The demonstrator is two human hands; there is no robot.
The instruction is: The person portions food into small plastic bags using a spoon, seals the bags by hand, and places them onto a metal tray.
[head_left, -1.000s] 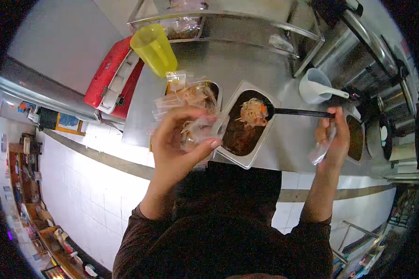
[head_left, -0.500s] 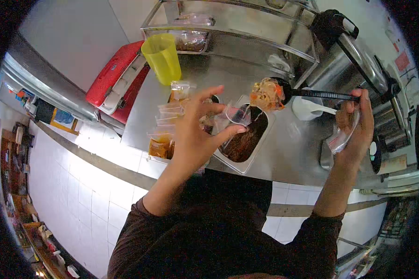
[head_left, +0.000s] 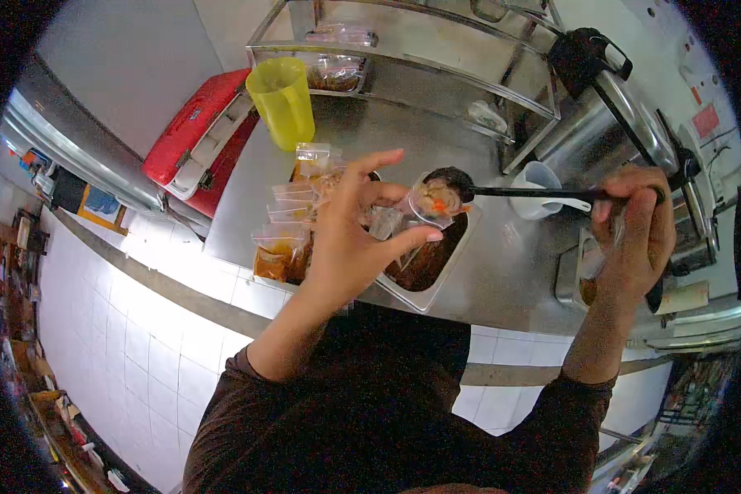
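My left hand (head_left: 342, 243), thumb and fingers spread apart, holds the mouth of a small clear plastic bag (head_left: 384, 222) open. My right hand (head_left: 638, 239) is closed round the long handle of a black ladle (head_left: 535, 193). The ladle's bowl is tipped at the bag's mouth, and chunky food (head_left: 436, 202) with orange pieces shows there. How much is inside the bag is hidden by my fingers. A clear, crinkled plastic piece also lies against my right palm. Below the bag stands a metal pan (head_left: 424, 303) of dark brown food.
Filled zip bags (head_left: 280, 257) stand left of the pan. Behind them are a yellow pitcher (head_left: 281, 103) and a red case (head_left: 193, 132). A white cup (head_left: 535, 185) sits beneath the ladle handle. A metal rack (head_left: 420, 59) and a large steel pot (head_left: 593, 123) stand behind.
The ladle has moved left and down to the bag and turned over, so its food is now at the bag's mouth. My left hand stays nearly in place.
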